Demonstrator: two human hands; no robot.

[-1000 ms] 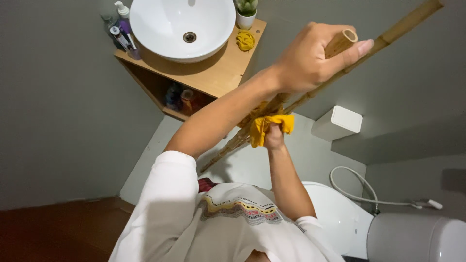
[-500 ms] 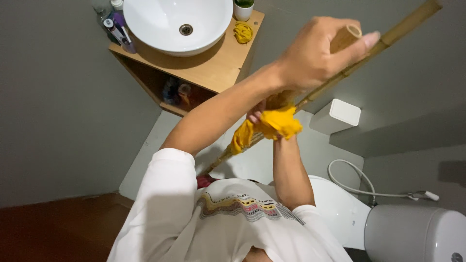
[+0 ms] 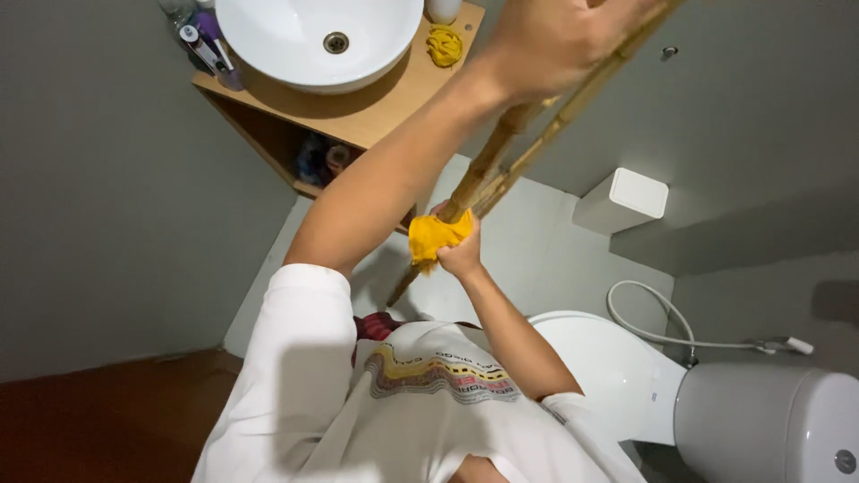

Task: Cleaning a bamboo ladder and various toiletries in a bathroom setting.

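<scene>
My left hand (image 3: 555,40) grips the upper part of two bamboo poles (image 3: 537,143) that run diagonally from the top right down toward the floor; its fingers are partly cut off by the top edge. Lower down, my right hand (image 3: 467,258) is closed on a crumpled yellow cloth (image 3: 429,234) pressed against the thicker pole. My white shirt with a printed chest fills the bottom of the view.
A white round basin (image 3: 313,40) sits on a wooden counter (image 3: 394,107) with bottles (image 3: 206,49) and a yellow scrunched item (image 3: 445,45). A white box (image 3: 622,201) stands by the grey wall. A toilet (image 3: 608,376) with a spray hose (image 3: 698,340) is at the lower right.
My right hand has slid the yellow cloth down the bamboo pole toward me. The left hand has shifted up to the frame's top edge, still on the poles.
</scene>
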